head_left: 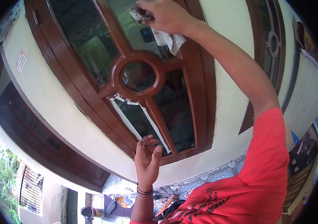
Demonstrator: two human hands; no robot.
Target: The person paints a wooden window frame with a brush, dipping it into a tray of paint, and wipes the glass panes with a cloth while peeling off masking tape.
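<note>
On the shiny wood window (174, 104) with a round ring (160, 77), right fingers (146, 5) squeeze a crumpled cloth (167, 40) and empty left fingers (143, 145) curl half open

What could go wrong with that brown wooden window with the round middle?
The bare left hand, smudged dark, is close to the ragged white strips edging a lower glass pane, so it might dirty them. The right hand holds a crumpled white cloth with dark stains, which could smear the glossy brown wooden frame.

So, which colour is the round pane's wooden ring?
The wooden ring is reddish brown, seen in the head view.
</note>
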